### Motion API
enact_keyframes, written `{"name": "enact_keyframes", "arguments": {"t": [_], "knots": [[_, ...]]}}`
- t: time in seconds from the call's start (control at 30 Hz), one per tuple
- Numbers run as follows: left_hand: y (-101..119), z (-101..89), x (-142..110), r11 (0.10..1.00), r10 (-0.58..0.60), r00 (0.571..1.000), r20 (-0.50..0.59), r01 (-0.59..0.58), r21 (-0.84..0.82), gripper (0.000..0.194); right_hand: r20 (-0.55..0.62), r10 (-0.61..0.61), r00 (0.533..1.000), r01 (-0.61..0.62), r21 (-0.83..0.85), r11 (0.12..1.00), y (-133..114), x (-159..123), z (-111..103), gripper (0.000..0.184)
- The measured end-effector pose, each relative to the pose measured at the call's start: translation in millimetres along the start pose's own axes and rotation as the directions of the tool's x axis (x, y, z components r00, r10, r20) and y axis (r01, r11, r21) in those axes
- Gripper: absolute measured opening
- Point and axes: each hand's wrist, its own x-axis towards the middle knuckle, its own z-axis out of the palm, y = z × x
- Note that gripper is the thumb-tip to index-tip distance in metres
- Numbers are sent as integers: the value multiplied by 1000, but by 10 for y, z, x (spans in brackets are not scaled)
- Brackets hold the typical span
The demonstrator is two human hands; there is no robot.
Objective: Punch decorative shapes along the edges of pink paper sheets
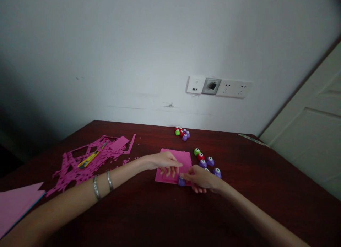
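Note:
A stack of pink paper sheets (178, 156) lies in the middle of the dark wooden table. Over it hangs my left hand (168, 163), its fingers loosely bent and apart, with nothing visible in them. My right hand (200, 176) grips a small purple craft punch (181, 181) at the front edge of the stack, thumb on top of it. Whether paper sits in the punch's slot is hidden. Close behind my right hand stand several more punches: a green one (196, 151), a red one (200, 156) and purple ones (210, 161).
At the left, pink paper scraps full of cut-outs (71, 165) lie with a yellow utility knife (92, 158) on top. Pink sheets (18, 204) rest at the near left. More small punches (182, 132) stand near the wall. A thin strip (253, 139) lies at the far right.

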Motion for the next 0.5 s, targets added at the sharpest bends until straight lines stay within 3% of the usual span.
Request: {"name": "enact_keyframes", "arguments": {"t": [0.1,0.3,0.5], "knots": [[25,46,43,998,-22,998,63,18,59,42,19,45,999,-45,-5,999,-19,14,-4,56],[46,94,183,971,-183,976,115,161,178,51,109,155,982,-160,41,986,-137,0,-75,50],[-36,8,314,941,-317,900,299,260,216,55,315,327,891,-369,84,926,-203,84,-163,41]]}}
